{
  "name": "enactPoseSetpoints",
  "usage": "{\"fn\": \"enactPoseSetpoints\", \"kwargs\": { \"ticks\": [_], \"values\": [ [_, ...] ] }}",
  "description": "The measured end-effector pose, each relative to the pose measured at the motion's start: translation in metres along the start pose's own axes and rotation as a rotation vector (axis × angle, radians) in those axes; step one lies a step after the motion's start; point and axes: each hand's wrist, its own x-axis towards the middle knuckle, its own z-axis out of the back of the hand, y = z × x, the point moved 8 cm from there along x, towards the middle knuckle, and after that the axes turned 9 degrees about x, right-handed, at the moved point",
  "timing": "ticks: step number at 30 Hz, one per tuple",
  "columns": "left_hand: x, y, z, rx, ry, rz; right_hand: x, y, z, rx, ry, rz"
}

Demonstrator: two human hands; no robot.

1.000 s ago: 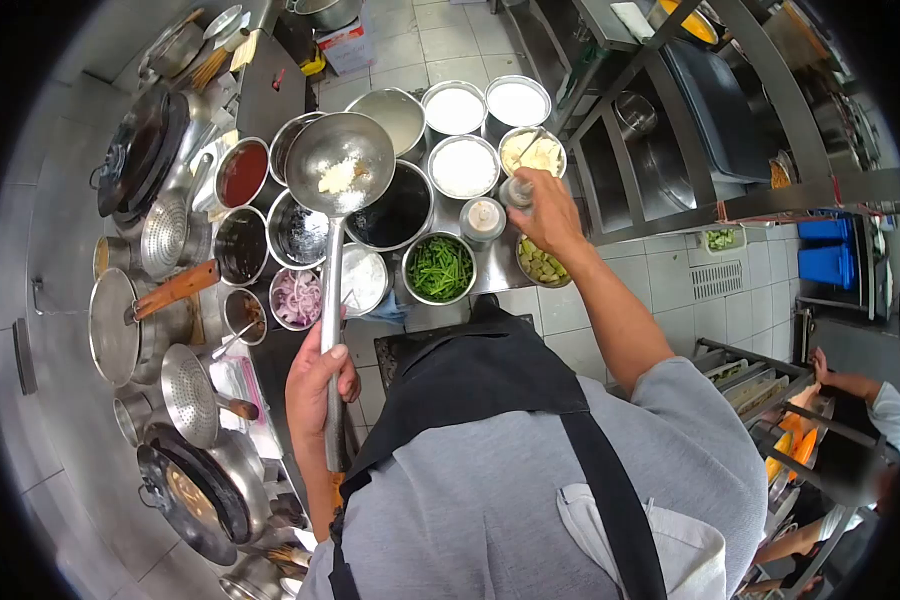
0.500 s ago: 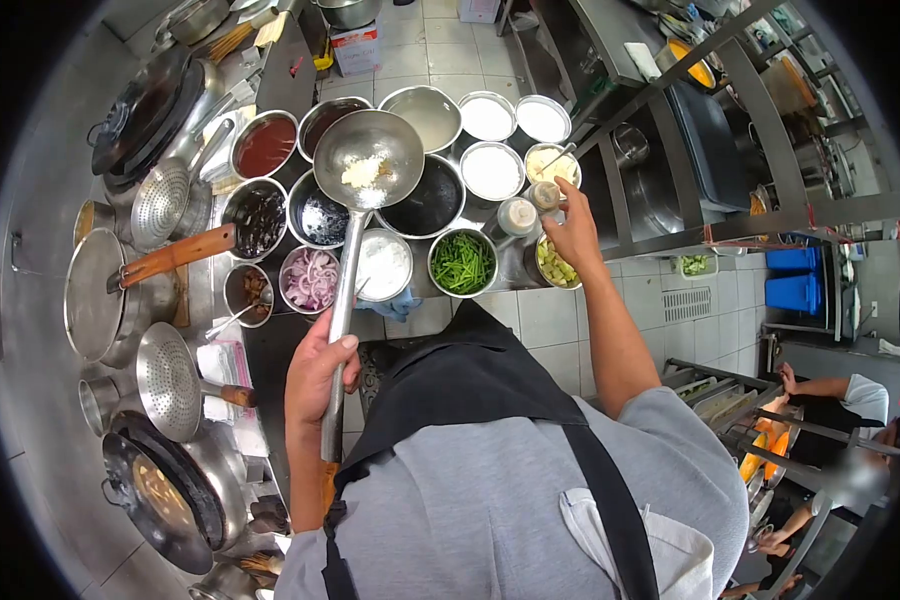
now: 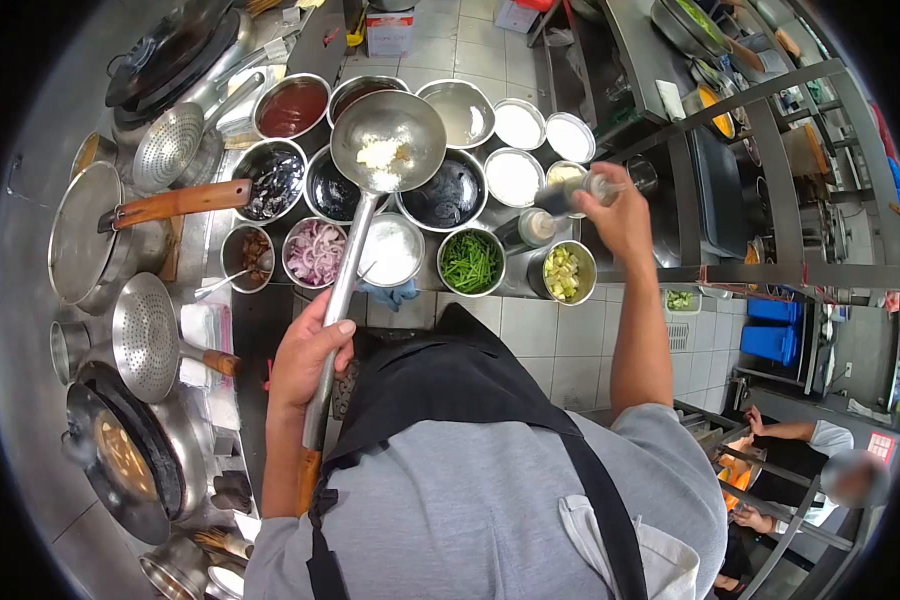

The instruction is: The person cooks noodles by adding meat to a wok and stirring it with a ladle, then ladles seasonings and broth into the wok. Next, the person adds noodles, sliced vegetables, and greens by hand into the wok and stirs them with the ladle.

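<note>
We grip the long ladle [image 3: 349, 272] in our left hand [image 3: 312, 348], its bowl holding white and tan granules [image 3: 382, 158] above the crowded pots [image 3: 588, 284]. Our right hand [image 3: 620, 215] grasps a motion-blurred shaker [image 3: 575, 195], tipped over near a second bottle [image 3: 532, 228]. Red onion [image 3: 315, 252] and chopped greens [image 3: 470, 262] line the counter's near edge; pale floor tiles [image 3: 530, 330] and a metal rack [image 3: 820, 272] surround us.

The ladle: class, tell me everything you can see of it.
The ladle has a round bowl and long handle, both metallic-looking, with a wooden end nearest the wearer. The bowl faces up, holding whitish, minced-looking food with a little brown. The left hand grips the handle. The bowl appears above metal pots; contact with them is unclear.
</note>
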Motion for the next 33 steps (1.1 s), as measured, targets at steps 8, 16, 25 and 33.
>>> {"fn": "enactPoseSetpoints", "kwargs": {
  "ticks": [8,16,25,33],
  "values": [
    [-0.002,0.000,-0.005,-0.003,-0.023,-0.023,0.013,0.035,-0.061,0.057,0.378,0.076],
    [-0.010,0.004,-0.010,-0.009,-0.062,-0.036,0.017,0.040,-0.082,-0.013,0.613,0.184],
    [-0.006,0.001,-0.015,0.008,-0.078,-0.047,0.015,0.035,-0.103,0.115,0.829,0.434],
    [-0.001,-0.005,-0.022,0.001,-0.047,-0.032,0.027,0.011,-0.094,0.281,0.720,0.044]
  ]
}}
